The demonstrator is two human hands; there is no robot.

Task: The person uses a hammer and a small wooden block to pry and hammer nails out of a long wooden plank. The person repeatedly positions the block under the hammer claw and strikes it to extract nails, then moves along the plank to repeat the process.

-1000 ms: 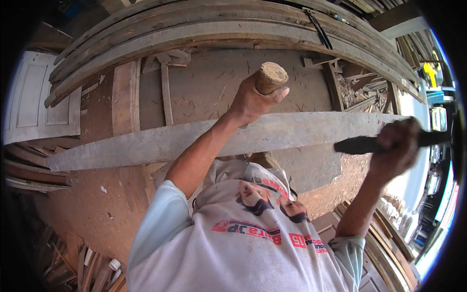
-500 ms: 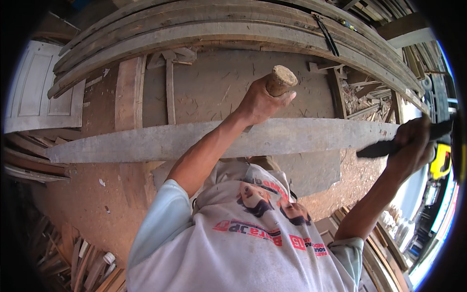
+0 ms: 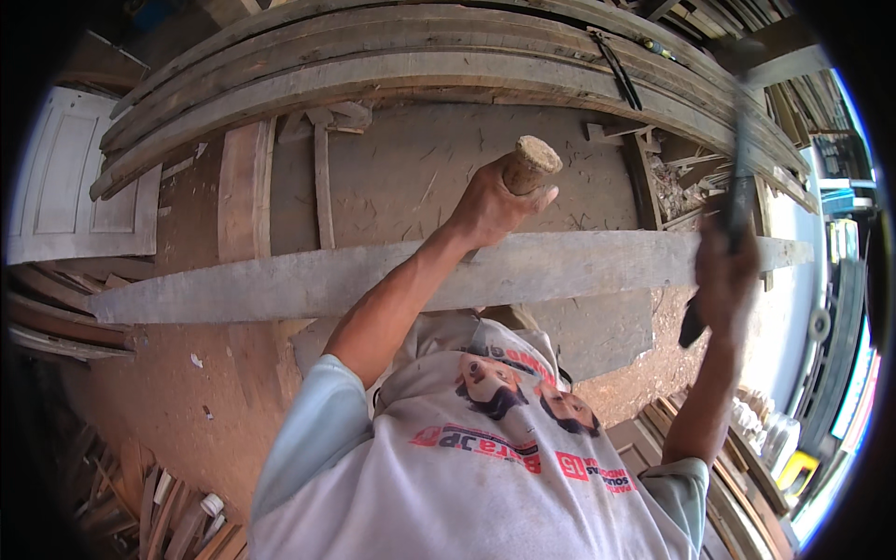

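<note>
A long pale board [image 3: 597,269] lies crosswise in front of me. Above its middle, my left hand [image 3: 487,207] wraps round the thick wooden handle of a chisel [image 3: 536,157], whose top end is rough and battered. The hand hides most of the chisel, so its cutting edge and any contact with the board cannot be made out. At the right, my right hand [image 3: 728,275] grips a long dark tool [image 3: 741,154]. It stands upright, smeared by motion, its butt showing below the fist; its exact kind is unclear.
Long stacked beams [image 3: 373,70] run across the far side, with black-handled pliers or cutters [image 3: 616,67] on them. A white panelled door [image 3: 84,177] leans at far left. Wood offcuts [image 3: 173,509] pile at lower left. Shavings litter the floor [image 3: 205,411].
My right hand has swung left and the dark tool has turned from lying nearly level to upright. My left hand keeps hold of the chisel in about the same place.
</note>
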